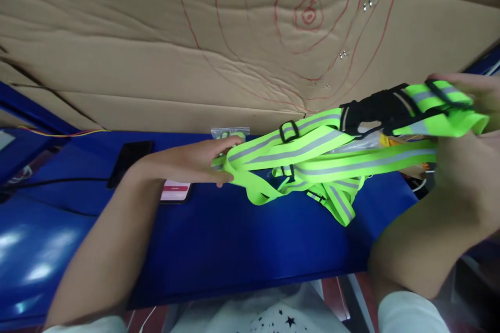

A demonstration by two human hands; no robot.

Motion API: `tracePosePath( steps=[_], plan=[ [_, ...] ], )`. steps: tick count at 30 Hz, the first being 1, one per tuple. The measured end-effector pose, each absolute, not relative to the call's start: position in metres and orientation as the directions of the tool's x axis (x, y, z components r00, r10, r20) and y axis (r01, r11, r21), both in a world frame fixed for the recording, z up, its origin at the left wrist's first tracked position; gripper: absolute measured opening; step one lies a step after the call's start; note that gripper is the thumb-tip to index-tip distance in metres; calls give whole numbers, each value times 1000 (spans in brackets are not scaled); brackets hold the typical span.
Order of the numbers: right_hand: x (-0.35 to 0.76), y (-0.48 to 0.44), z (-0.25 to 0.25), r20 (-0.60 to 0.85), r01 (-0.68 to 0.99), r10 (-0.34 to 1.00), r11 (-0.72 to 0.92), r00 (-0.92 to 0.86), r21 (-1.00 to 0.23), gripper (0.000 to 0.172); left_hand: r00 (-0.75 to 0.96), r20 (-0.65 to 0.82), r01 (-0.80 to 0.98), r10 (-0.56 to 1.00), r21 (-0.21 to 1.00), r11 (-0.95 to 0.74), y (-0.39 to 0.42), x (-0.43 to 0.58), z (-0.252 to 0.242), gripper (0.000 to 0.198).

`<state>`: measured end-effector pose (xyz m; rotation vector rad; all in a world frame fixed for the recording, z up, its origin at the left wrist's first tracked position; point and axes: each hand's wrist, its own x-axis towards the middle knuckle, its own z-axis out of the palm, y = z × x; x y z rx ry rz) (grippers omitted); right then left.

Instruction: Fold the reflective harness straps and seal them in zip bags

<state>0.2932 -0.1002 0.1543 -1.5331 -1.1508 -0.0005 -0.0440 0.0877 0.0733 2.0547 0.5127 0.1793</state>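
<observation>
A neon-green reflective harness [297,148] with grey stripes stretches between my two hands above the blue table. My left hand [195,160] is closed on the strap ends at its left. At the far right, my right hand [464,99] is raised and blurred, with a loop of the webbing and a black slider at its fingers; most of those fingers are hidden. A black buckle piece [377,109] sits in the harness near the right hand. Looser straps [339,197] hang or lie below in a tangle; whether they touch the table I cannot tell.
Behind the blue table [250,239] stands a cardboard panel [117,57] with red drawn rings. A phone [175,191] with a lit screen lies under my left wrist, near a black flat device [128,158]. A clear plastic bag [230,131] rests at the back edge.
</observation>
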Motion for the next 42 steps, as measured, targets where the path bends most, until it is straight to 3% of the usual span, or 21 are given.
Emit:
tracePosePath(
  steps=[3, 7, 9, 13, 18, 22, 26, 29, 34, 36, 38, 40, 42],
  plan=[
    [297, -90, 151, 600, 650, 638, 198, 482, -733, 34, 848, 91, 134, 522, 916, -378, 85, -42, 72, 30],
    [307, -72, 142, 404, 455, 801, 188, 442, -870, 7, 802, 161, -41, 575, 975, -216, 80, -40, 73, 35],
    [314, -68, 138, 333, 377, 854, 178, 399, -909, 15, 806, 133, -66, 576, 989, -136, 79, -39, 71, 40],
    [323, -66, 134, 275, 210, 918, 219, 288, -953, 51, 738, 166, -127, 654, 986, -107, 85, -35, 64, 47],
    [310, -64, 138, 386, 198, 856, 336, 343, -921, 33, 688, 138, 20, 713, 978, -209, 91, -24, 55, 33],
    [287, -62, 145, 312, 90, 844, 305, 437, -948, 27, 677, 126, 303, 725, 850, -430, 85, -10, 47, 41],
    [274, -65, 150, 207, -7, 807, 252, 553, -968, 24, 787, 186, 259, 588, 766, -588, 88, 1, 26, 48],
    [275, -69, 152, 221, -25, 763, 297, 607, -955, 16, 803, 183, 283, 568, 722, -632, 90, 8, 10, 44],
    [278, -74, 154, 273, -51, 691, 409, 669, -911, 16, 568, 302, 634, 766, 433, -640, 59, 25, 11, 31],
    [275, -72, 154, 285, -72, 663, 456, 692, -887, 22, 539, 196, 750, 819, 332, -572, 40, 30, 17, 47],
    [272, -69, 152, 305, -91, 629, 517, 715, -851, 29, 577, -31, 782, 816, 307, -542, 24, 33, 20, 59],
    [271, -66, 149, 328, -92, 601, 561, 729, -823, 33, 656, -228, 730, 720, 433, -528, 16, 33, 20, 56],
    [273, -65, 147, 344, -87, 605, 568, 718, -818, 36, 750, -319, 622, 580, 637, -455, 17, 33, 16, 45]
  ],
)
